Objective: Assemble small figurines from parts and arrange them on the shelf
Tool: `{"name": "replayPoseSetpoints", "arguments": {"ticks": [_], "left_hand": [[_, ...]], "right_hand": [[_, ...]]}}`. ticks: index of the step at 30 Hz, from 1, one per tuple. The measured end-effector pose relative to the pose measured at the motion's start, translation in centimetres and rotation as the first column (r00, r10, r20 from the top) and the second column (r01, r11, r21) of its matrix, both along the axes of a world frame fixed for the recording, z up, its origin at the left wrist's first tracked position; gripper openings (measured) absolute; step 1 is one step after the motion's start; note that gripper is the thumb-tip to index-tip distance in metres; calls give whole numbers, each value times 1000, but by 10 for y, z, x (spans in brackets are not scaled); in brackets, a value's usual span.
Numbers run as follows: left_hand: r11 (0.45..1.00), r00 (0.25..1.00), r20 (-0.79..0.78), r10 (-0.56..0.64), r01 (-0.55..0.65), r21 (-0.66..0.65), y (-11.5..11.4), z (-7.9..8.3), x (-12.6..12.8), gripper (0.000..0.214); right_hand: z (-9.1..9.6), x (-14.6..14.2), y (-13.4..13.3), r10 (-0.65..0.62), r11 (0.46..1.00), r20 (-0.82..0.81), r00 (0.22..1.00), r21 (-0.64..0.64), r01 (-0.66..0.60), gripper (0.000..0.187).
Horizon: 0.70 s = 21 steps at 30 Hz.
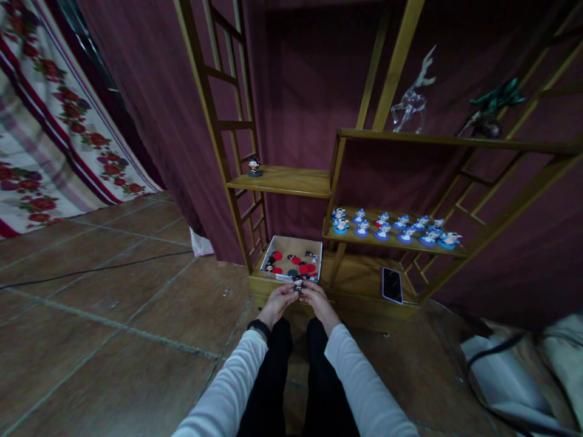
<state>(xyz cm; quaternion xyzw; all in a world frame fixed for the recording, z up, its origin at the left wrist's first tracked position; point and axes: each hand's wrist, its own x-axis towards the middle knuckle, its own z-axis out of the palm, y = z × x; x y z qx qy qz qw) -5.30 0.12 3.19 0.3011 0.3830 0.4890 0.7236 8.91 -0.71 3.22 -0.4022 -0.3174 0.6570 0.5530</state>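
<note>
Between my two hands, in front of the box, is a small black-haired doll figurine with a dark base. My left hand grips it from the left, fingers closed at its side. My right hand closes on it from the right with its fingertips. Just beyond them a white-edged cardboard box holds several red discs and small dark figurines. A similar figurine stands upright at the left end of the small wooden shelf.
Several blue and white figurines stand in rows on the right shelf. Below lies a phone. A clear deer ornament and a dark green ornament occupy the upper shelf. A black cable crosses the tiled floor.
</note>
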Motion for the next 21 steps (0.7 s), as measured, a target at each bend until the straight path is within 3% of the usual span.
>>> {"name": "replayPoseSetpoints", "arguments": {"ticks": [8,21], "left_hand": [[999,1000,-12,-29,29,-33,1,1,0,33],[998,999,0,-47,47,-31,6,-7,4,28]], "right_hand": [[-6,-5,7,79,995,44,996,60,-81,33],[-5,-4,9,27,999,4,1000,38,-27,28]]}}
